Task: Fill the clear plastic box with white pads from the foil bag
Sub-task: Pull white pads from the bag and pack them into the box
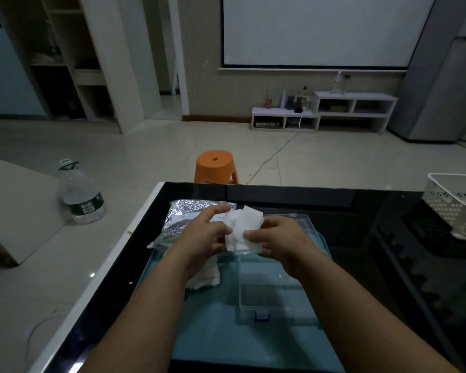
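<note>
Both my hands hold a small stack of white pads (244, 227) above the far end of the clear plastic box (269, 286). My left hand (206, 235) pinches the stack's left side and my right hand (280, 238) grips its right side with the thumb on top. The crinkled foil bag (183, 214) lies on the table just left of the hands. More white pads (206, 274) lie in a loose heap under my left wrist. The box lies open on a teal tray (221, 340), its hinged lid (304, 223) folded back behind my right hand.
The tray sits on a black glass table (361, 238) with a white left edge. A white perforated basket (457, 200) stands at the far right of the table. On the floor beyond are an orange stool (217, 168) and a large water bottle (81, 195).
</note>
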The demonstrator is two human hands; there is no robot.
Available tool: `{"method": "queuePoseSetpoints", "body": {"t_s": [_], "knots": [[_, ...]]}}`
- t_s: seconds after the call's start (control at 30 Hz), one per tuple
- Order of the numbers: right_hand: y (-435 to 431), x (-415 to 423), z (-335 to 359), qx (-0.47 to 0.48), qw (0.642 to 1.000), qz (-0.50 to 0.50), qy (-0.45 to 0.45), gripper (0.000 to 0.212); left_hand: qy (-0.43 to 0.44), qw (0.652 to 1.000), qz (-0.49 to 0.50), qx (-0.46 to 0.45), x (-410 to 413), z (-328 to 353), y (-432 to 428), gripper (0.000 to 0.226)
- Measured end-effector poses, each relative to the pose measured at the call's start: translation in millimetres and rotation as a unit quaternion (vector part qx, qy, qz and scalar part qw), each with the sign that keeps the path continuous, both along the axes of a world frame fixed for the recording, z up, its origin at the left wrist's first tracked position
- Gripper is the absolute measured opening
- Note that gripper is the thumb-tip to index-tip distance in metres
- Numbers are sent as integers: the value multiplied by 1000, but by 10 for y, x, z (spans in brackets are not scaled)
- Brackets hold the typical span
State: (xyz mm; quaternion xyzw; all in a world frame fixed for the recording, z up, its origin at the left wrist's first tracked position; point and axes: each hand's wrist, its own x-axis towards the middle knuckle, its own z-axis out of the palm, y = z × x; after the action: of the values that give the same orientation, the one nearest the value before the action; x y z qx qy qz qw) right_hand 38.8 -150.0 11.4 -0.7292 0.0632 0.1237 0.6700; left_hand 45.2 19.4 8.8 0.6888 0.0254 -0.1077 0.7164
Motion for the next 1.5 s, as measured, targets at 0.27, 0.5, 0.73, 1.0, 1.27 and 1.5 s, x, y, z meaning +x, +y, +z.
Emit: {"method": "queuePoseSetpoints", "body": {"t_s": [0.27, 0.5, 0.73, 1.0, 1.27, 1.5], "knots": [[-10, 15, 35, -24, 999, -11, 26, 16, -26, 998, 11, 54, -2, -41, 12, 52], [6, -26, 89, -20, 1000, -11, -20, 23, -36, 996, -1, 81, -45, 3, -49, 55], [14, -43, 75, -50, 997, -7, -62, 13, 12, 999, -19, -37, -69, 65, -55, 49], [56, -37, 49, -83, 987, -52, -131, 10, -2, 998, -55, 26, -108, 54, -68, 56], [-8, -13, 134, -30, 985, -107, -130, 8, 4, 998, -49, 41, -95, 47, -38, 55], [18, -19, 73, -152, 977, -29, -147, 14, -13, 997, -68, 42, -90, 40, -49, 58]]}}
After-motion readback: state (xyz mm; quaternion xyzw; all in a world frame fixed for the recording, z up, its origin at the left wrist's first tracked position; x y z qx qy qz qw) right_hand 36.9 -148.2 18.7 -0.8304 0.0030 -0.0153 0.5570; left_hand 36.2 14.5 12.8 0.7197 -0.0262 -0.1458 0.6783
